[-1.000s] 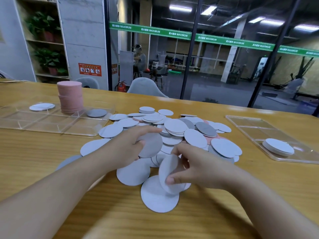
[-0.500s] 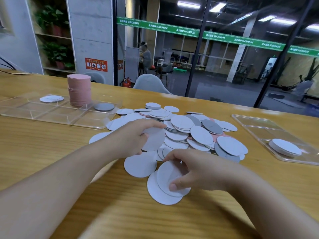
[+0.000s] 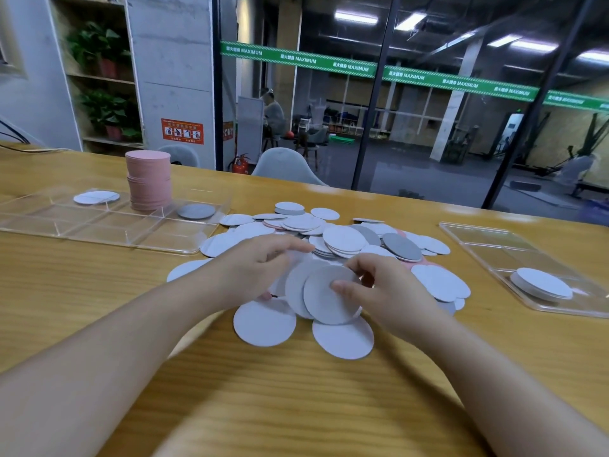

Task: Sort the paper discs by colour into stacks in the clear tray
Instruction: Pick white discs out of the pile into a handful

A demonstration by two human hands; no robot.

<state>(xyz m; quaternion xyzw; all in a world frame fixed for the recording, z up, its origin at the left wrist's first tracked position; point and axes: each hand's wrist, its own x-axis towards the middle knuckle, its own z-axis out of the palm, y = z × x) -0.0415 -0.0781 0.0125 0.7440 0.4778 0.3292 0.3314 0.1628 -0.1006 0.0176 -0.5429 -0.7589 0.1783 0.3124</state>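
Note:
A loose pile of paper discs [image 3: 342, 240], mostly white with some grey and pink, covers the middle of the wooden table. My right hand [image 3: 387, 291] pinches a white disc [image 3: 326, 300] by its edge, tilted up above the pile. My left hand [image 3: 253, 272] holds another white disc [image 3: 296, 285] just behind and left of it; the two discs overlap. The clear tray [image 3: 108, 230] at the left holds a tall pink stack [image 3: 149, 180], one grey disc [image 3: 196, 211] and a few white discs [image 3: 96, 197].
A second clear tray [image 3: 487, 245] at the right holds a short stack of white discs [image 3: 542, 283]. Two white discs [image 3: 342, 336] lie on the table close to me. A grey chair [image 3: 285, 166] stands beyond the far table edge, before a glass wall.
My right hand has lifted its white disc off the table and brought it left and up. My left hand's disc has moved toward it, so the two now overlap.

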